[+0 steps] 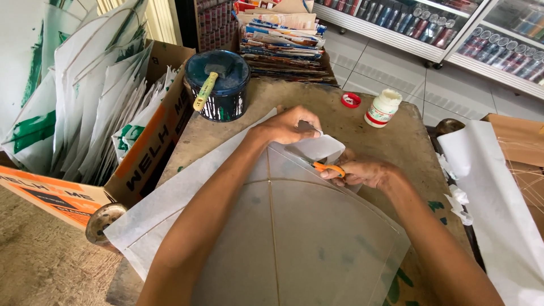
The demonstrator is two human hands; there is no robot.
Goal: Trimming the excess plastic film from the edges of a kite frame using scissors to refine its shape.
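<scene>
Right hand (362, 170) grips orange-handled scissors (328, 168), blades pointing toward 10 o'clock into the kite paper (317, 148). Left hand (289, 126) pinches the paper's top corner at 12 o'clock, closer to the flap.

Worn brown table (391, 141): translucent kite sheet (306, 238), paint bucket (218, 85), glue bottle (383, 107), red cap (351, 100).

A translucent white paper kite (294, 238) with thin sticks lies flat; orange-handled scissors (327, 168) cross its edge.
</scene>
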